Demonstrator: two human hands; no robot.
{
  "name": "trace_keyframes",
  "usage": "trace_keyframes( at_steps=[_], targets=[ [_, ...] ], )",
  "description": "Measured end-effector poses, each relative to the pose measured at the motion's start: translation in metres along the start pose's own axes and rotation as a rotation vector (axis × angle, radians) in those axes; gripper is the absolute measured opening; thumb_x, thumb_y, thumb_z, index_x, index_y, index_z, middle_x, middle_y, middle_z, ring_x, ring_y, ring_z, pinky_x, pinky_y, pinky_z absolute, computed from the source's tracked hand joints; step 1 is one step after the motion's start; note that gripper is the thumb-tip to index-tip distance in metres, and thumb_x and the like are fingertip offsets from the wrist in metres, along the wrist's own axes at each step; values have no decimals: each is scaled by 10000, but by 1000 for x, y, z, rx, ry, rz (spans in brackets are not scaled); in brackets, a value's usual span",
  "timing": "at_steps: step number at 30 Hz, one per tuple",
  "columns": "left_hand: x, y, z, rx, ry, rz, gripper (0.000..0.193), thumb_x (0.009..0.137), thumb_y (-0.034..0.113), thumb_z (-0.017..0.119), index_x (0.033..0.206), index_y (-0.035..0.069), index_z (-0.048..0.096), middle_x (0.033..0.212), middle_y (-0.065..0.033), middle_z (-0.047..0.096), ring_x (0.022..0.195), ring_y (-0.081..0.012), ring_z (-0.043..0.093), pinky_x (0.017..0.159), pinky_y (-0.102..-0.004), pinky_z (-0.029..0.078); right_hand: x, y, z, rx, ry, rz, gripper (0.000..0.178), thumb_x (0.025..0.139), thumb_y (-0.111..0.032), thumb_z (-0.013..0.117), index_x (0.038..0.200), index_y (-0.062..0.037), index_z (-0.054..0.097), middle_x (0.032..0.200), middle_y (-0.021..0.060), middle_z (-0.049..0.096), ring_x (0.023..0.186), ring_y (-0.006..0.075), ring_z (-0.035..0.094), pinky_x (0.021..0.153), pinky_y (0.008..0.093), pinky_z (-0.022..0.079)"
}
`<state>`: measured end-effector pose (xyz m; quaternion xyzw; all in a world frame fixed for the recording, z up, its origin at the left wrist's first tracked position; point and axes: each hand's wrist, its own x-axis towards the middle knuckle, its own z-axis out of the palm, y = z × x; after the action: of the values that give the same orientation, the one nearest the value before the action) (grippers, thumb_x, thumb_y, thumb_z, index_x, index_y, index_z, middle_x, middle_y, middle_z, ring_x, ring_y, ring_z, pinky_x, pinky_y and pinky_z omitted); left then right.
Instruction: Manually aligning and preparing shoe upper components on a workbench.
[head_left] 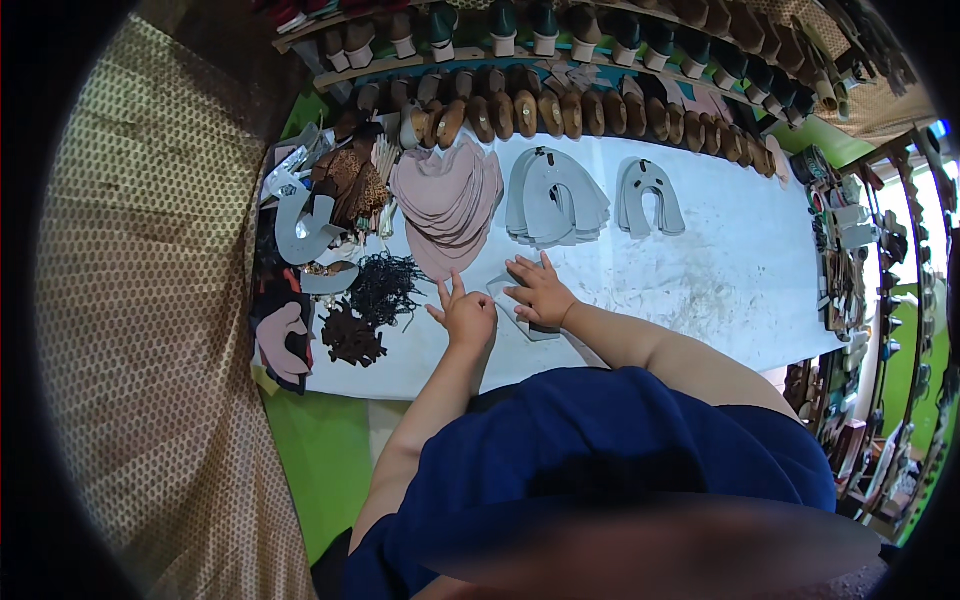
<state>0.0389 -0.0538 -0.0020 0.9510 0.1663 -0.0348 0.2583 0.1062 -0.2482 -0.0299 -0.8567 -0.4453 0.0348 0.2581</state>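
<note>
Grey piece [527, 327]: it lies on the white counter [730, 250], partly under my right hand, near the front edge.
Right hand [541, 292]: palm down over the grey piece, fingers splayed and clasping nothing.
Left hand [468, 318]: thumb and forefinger curled together, the other fingers fanned out; from my end the view is too small to tell whether something thin is pinched there.
Holding down: I judge that spread fingers suit this thin piece, the weight shared evenly so that it neither skids nor creases.
Pinching: I would work the left fingertips lightly and close to the edge, one layer at a time.
Pink stack [450, 215]: fanned out just beyond my left fingertips; I would lift the knuckles clear, since a nudge could spread its layers.
Grey stacks: the larger stack [527, 205] stands off beyond my right hand, the smaller stack [629, 205] to its right, both arch-shaped.
Strips: a black tangle [385, 288] and a brown pile [352, 335] sit left of my left hand; loose ends could catch, so I would swing that wrist wide of them.
</note>
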Motion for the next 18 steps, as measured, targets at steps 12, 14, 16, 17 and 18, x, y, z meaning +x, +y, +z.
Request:
trace_keyframes(
  at_steps=[12, 14, 16, 17, 18],
  targets=[
    [-8, -9, -4, -24, -5, -52, 121, 783, 242, 668, 762, 172, 764, 1585, -160, 314, 1500, -420, 95, 1087, -739, -14, 0, -1, 1, -22, 1, 6, 404, 861, -416, 624, 1186, -185, 687, 1530, 146, 369, 1454, 333, 275, 1149, 666, 103],
    [-9, -8, -6, -44, -9, -59, 132, 787, 249, 663, 763, 171, 765, 1587, -165, 307, 1498, -432, 89, 1092, -733, -12, 0, -1, 2, -19, 8, 4, 406, 864, -427, 627, 1176, -176, 689, 1521, 150, 379, 1452, 331, 278, 1149, 669, 107],
    [-11, -7, -7, -47, 0, -59, 135, 789, 251, 661, 755, 172, 765, 1585, -171, 309, 1496, -436, 90, 1094, -731, -11, 0, 0, 2, -25, 15, -1, 396, 865, -435, 624, 1156, -177, 700, 1519, 152, 381, 1450, 329, 281, 1146, 673, 112],
    [-12, -8, -7, -51, 9, -62, 139, 790, 253, 659, 747, 173, 764, 1583, -177, 310, 1495, -439, 90, 1096, -729, -10, 1, 0, 1, -24, 15, -3, 396, 865, -435, 624, 1156, -177, 700, 1519, 152, 381, 1450, 329, 281, 1146, 673, 112],
    [-12, -9, -7, -50, 11, -63, 139, 790, 253, 659, 747, 173, 764, 1583, -177, 310, 1495, -439, 90, 1096, -729, -10, 1, -1, 0, -34, -13, -4, 432, 862, -429, 624, 1205, -171, 668, 1521, 149, 377, 1449, 332, 283, 1148, 670, 112]
  ],
)
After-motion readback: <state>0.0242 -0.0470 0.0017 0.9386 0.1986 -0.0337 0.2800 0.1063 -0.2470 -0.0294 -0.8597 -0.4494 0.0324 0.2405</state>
